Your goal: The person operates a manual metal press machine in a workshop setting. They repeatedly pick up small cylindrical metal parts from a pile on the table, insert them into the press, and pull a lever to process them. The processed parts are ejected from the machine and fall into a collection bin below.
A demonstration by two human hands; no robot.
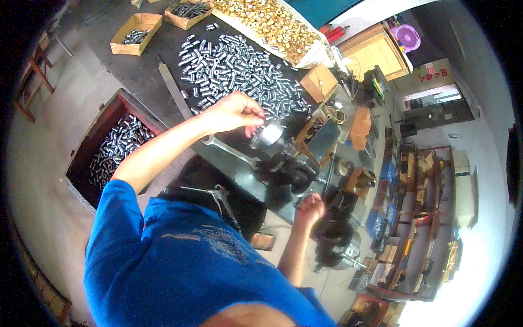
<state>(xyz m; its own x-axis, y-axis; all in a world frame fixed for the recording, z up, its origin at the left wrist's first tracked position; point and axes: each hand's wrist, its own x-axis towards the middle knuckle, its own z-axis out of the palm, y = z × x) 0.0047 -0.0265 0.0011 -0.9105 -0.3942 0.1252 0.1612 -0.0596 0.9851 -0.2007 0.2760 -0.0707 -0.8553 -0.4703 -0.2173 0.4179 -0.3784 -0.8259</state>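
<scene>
My left hand (235,113) reaches over the bench, its thumb and fingers pinched together at the front of a bright round metal chuck (269,133) on a small dark bench machine (294,170). Whatever lies between those fingertips is too small or hidden to make out. Curled closed, my right hand (310,208) is at the near side of the machine; what it grips, if anything, does not show. Just beyond my left hand spreads a heap of short shiny metal sleeves (239,71). An open-ended wrench (233,151) lies below my left wrist.
A deep bin (76,173) of metal parts stands left of the bench. Brass fittings (267,24) fill a white sack at the back. Small cardboard boxes (136,34) sit far left. A flat metal bar (173,90) lies beside the sleeves. Shelving (430,218) lines the right wall.
</scene>
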